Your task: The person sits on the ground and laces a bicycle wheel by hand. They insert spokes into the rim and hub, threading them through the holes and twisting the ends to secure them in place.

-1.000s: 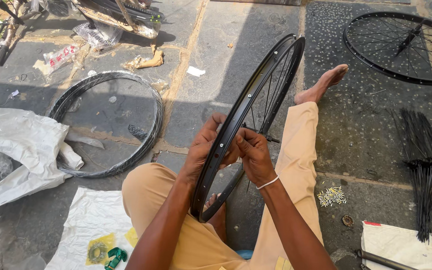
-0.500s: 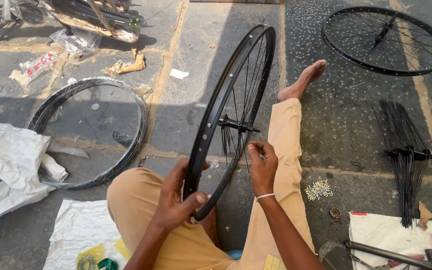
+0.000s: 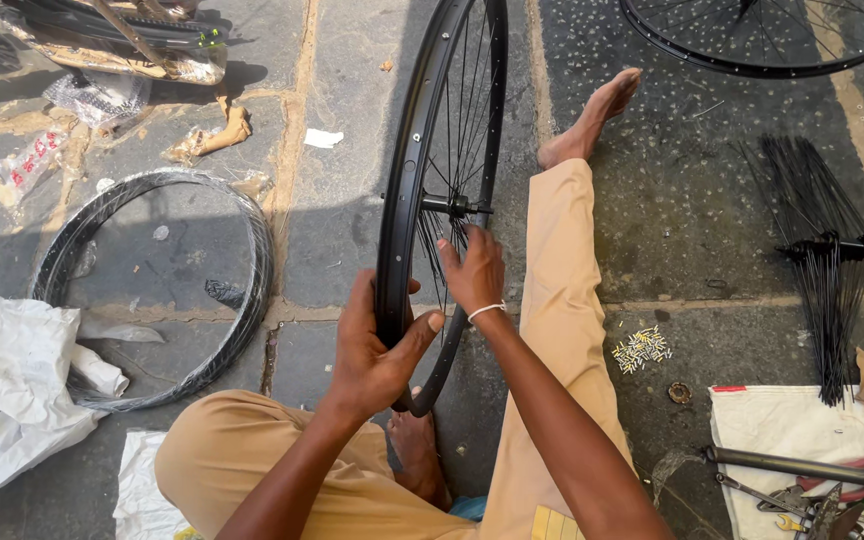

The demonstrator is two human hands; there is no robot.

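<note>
A black bicycle wheel rim (image 3: pixel 407 170) with thin spokes stands upright between my legs, its hub (image 3: pixel 452 207) near the middle. My left hand (image 3: pixel 372 350) grips the rim's lower left edge, thumb hooked over it. My right hand (image 3: pixel 472 270) reaches into the spokes just below the hub, fingers pinched on a spoke. A white band circles my right wrist. My right leg in tan trousers (image 3: pixel 562 300) stretches out beside the wheel, bare foot (image 3: pixel 592 115) on the stone.
A wrapped black rim (image 3: pixel 242 300) lies flat on the left beside white plastic sheeting (image 3: pixel 2 390). Another spoked wheel (image 3: pixel 752 50) lies at the top right. A bundle of loose spokes (image 3: pixel 822 250), a pile of nipples (image 3: pixel 639 348) and tools on white cloth (image 3: pixel 802 440) sit on the right.
The wheel has turned more edge-on and upright. My left hand slid up to clasp the rim. My right hand moved from the rim into the spokes under the hub.
</note>
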